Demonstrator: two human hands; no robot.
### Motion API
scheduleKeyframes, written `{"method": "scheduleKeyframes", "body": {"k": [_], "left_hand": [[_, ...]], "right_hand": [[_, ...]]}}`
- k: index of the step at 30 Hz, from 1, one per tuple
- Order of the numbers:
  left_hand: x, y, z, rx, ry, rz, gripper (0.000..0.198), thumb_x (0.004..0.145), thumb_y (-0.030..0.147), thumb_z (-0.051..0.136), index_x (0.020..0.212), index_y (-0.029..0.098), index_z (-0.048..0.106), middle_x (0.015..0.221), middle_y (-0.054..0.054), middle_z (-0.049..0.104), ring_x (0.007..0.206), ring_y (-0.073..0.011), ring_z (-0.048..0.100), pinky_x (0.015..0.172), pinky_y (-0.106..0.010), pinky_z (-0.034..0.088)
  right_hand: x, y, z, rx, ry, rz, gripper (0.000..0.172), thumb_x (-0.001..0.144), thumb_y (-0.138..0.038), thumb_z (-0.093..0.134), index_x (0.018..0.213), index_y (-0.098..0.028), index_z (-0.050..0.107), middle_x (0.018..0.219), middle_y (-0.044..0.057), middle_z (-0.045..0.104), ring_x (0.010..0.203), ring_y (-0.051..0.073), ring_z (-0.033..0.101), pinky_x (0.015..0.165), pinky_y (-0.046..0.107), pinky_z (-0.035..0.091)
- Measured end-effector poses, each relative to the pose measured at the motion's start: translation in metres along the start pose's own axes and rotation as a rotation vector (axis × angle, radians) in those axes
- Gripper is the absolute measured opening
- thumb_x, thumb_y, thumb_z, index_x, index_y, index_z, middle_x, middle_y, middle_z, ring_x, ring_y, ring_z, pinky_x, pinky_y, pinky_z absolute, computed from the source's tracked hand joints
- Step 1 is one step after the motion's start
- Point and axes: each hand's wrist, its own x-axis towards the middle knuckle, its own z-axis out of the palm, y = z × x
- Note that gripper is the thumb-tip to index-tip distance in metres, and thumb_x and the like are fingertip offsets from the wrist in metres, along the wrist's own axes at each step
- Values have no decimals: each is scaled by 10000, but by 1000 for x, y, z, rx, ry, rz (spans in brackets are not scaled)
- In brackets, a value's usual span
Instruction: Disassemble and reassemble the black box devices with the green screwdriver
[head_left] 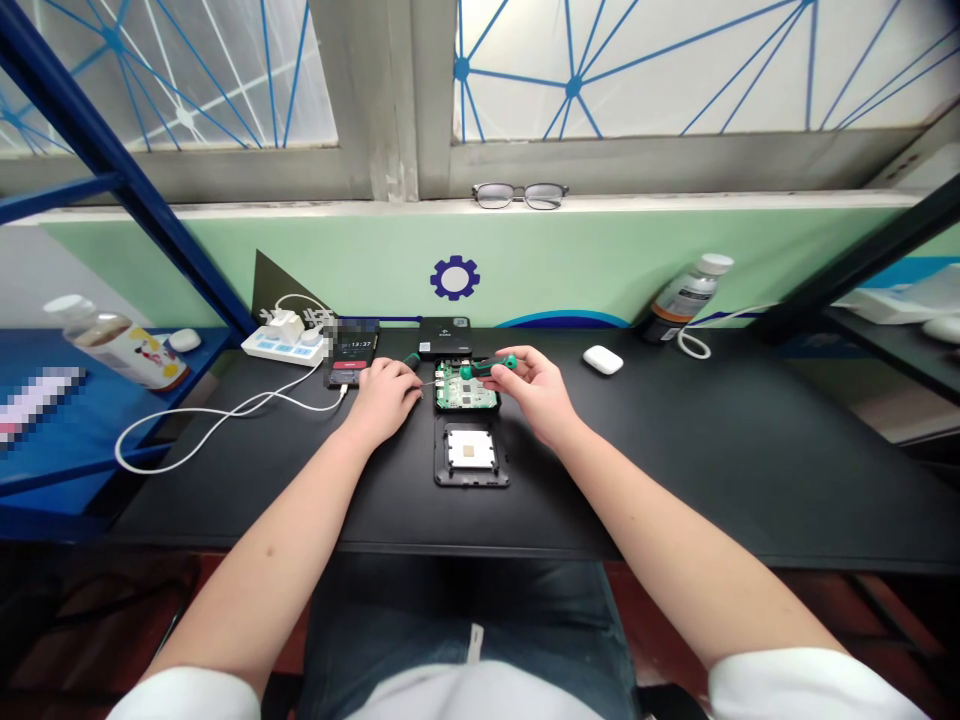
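My right hand [538, 388] is closed around the handle of a green and black screwdriver [487, 368], held nearly level. Its thin shaft points left, across a small open black case with a green circuit board [466, 398]. My left hand [386, 398] is just left of the board, its fingers curled together by the shaft's tip. What those fingers pinch, if anything, is too small to make out. Behind them shows another green and black handle [411, 361], partly hidden. In front of the board lies a black cover [472, 475] with a silvery plate [471, 448] on it.
A black box [445, 337] stands behind the board. Left are a phone [354, 352], a white cable [225, 412] and a power strip [279, 345]. A white earbud case [603, 360] and a bottle [686, 295] are on the right; glasses [520, 196] rest on the ledge.
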Motion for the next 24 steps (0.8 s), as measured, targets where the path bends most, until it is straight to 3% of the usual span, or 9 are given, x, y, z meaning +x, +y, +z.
{"method": "scheduleKeyframes", "body": {"k": [24], "left_hand": [[2, 0, 6, -144, 62, 13, 186, 1039, 227, 640, 1075, 288, 812, 1199, -75, 762, 1266, -312, 540, 1035, -511, 416]], "right_hand": [[0, -9, -1, 37, 82, 23, 553, 643, -589, 975, 991, -272, 685, 854, -13, 767, 829, 240, 810, 983, 495, 682]]}}
